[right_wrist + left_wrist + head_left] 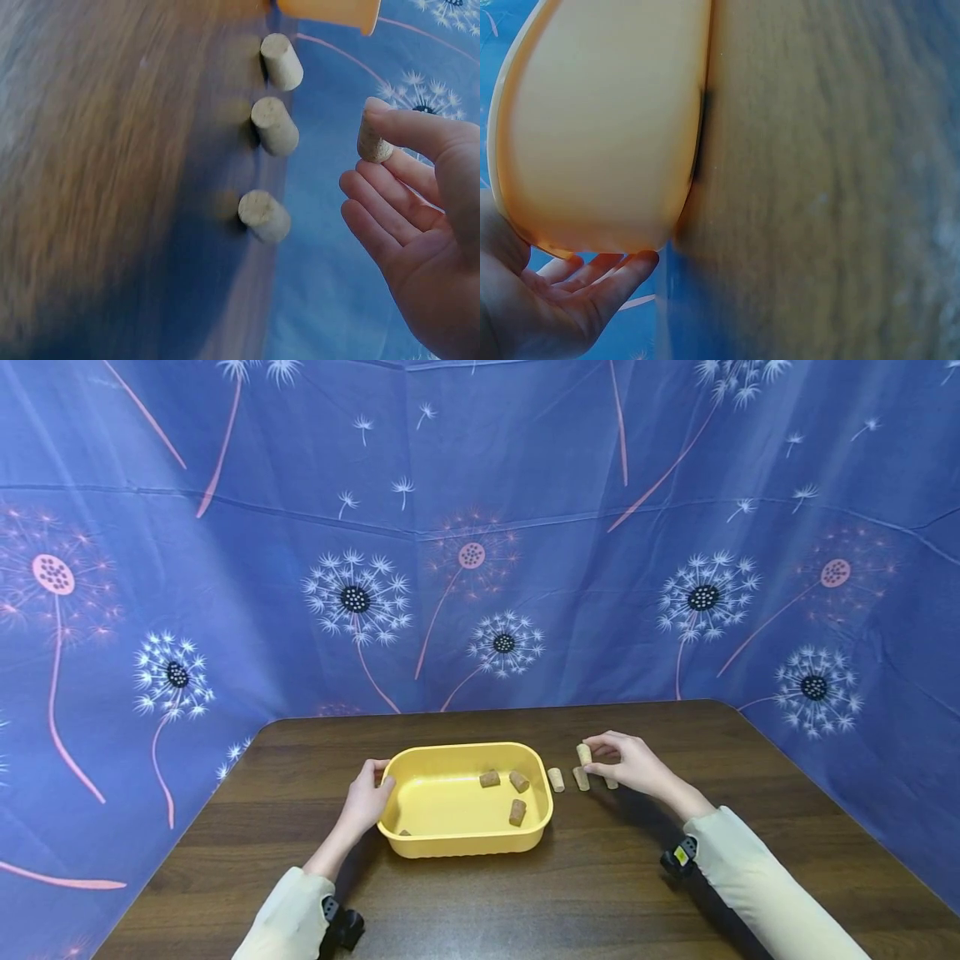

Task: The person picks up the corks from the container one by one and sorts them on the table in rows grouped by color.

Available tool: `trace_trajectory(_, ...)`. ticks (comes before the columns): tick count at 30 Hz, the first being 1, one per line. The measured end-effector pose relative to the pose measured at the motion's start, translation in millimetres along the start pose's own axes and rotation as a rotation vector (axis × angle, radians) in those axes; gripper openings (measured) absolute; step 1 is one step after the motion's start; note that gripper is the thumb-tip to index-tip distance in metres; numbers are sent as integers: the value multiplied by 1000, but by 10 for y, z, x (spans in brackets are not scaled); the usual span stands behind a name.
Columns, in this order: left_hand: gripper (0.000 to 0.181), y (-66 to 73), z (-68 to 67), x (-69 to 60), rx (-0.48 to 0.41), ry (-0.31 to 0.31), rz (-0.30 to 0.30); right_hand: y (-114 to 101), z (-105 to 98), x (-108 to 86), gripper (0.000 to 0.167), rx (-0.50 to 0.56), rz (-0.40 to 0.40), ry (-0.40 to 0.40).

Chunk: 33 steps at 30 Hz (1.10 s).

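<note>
In the head view a yellow tub (pixel 465 845) sits on the table, with several brown corks (pixel 517 812) inside. My left hand (pixel 364 799) holds the tub's left end, thumb over the rim; in the left wrist view the fingers of the left hand (pixel 570 300) lie against its outer wall. My right hand (pixel 630 764) pinches a light cork (pixel 584 753) above the table, right of the tub. In the right wrist view that cork (pixel 373 142) is between thumb and fingers of the right hand (pixel 427 262). Three more light corks stand in a row, one nearest the tub (pixel 556 779).
The brown wooden table (pixel 465 910) reaches back to a blue cloth (pixel 420 468) printed with dandelions. Each wrist wears a black camera, one at the left sleeve (pixel 345 927) and one at the right (pixel 678 857).
</note>
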<state>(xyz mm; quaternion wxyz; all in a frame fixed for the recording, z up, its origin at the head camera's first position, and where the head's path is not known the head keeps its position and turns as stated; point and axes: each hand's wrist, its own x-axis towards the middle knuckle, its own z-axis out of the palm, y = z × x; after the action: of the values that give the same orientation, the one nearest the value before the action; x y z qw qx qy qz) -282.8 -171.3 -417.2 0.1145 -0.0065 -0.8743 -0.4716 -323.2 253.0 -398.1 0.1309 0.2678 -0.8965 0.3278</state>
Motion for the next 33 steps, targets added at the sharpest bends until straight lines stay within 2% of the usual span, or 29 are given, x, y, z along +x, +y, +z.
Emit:
trace_trajectory(23,30,10,-2,-4,22,5,9,295,-161,-213,40,-70,-7,34)
trace_trajectory(33,30,4,1,-7,16,4,6,396,-211,-289,39,-96,20,29)
